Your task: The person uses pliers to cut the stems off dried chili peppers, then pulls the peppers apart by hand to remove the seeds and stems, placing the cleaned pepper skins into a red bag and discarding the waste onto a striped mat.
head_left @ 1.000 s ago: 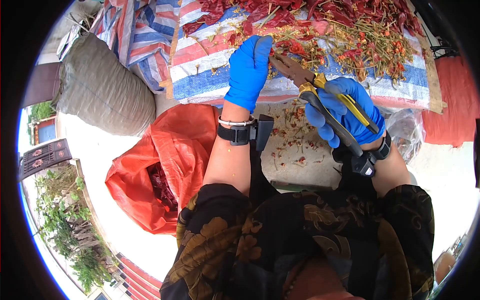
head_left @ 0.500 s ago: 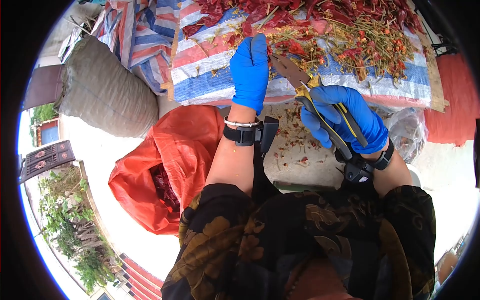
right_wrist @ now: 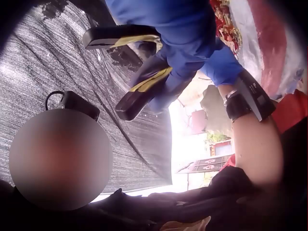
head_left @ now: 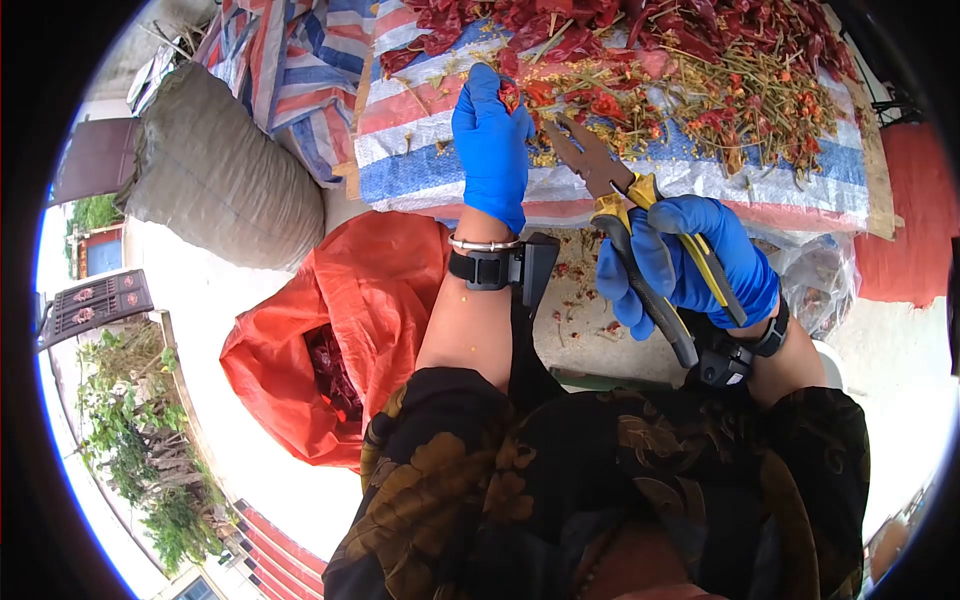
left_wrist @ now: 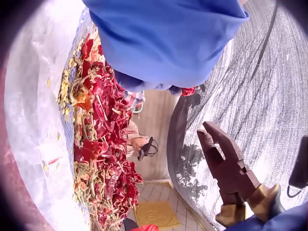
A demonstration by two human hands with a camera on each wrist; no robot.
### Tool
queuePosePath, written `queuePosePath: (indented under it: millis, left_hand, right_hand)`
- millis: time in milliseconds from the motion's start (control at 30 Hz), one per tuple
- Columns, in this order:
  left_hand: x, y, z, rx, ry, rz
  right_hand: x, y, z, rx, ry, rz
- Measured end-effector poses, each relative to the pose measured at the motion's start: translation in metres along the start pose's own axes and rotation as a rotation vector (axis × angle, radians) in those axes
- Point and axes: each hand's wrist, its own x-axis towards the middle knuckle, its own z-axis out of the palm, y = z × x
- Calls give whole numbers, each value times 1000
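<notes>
The left hand [head_left: 492,150], gloved in blue, has its fingers curled around a red pod piece [head_left: 510,97], which shows at the fingertips above the near part of the striped sheet [head_left: 400,178]. The right hand [head_left: 705,260], also gloved, grips the pliers [head_left: 603,172] by both handles; the handles are spread, and the jaws stand parted just beside the left hand, apart from the pod piece. Loose stems and seeds [head_left: 765,115] lie on the sheet, with a heap of red pods [head_left: 700,25] at its far side. The open red sack [head_left: 385,265], with dark red contents [head_left: 335,375], stands below the sheet, beside the left forearm. The step in hand appears to be stem removal, at the point between positioning the pod and applying the tool. The next move likely calls for presenting the stem end to the parted jaws, closing the handles, and separating stem from pod. Keep the left fingertips outside the bite. Whether a stem is attached to the held piece cannot be determined.
</notes>
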Motion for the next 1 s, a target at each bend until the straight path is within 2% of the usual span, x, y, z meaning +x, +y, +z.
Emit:
queuePosePath:
  millis: [67,233,467,533,667,767,833,933,1000]
  left_hand:
    - [-2,-3,1,24,-93,70]
    - [-6,-14,0,30,-145,104]
    - [-10,-8,0,165,-261,211]
    - [-11,-7,2,183,-263,212]
    - [-12,-7,3,228,-251,231]
    - [-12,-7,1,247,-249,195]
    - [-14,-6,2,267,-241,215]
    - [-16,-2,2,304,-239,254]
    - [-17,-1,0,322,-245,269]
  right_hand:
    - [0,-1,-1,57,-54,-15]
    - [3,-2,3,154,-20,74]
    - [4,-2,-3,223,-7,48]
    - [10,1,-21,225,-348,12]
    - [10,2,-24,273,-349,44]
    - [6,-2,-14,338,-271,111]
    - [6,-1,-4,377,-86,126]
    - [7,1,-1,431,-155,115]
    - [2,2,2,336,-106,100]
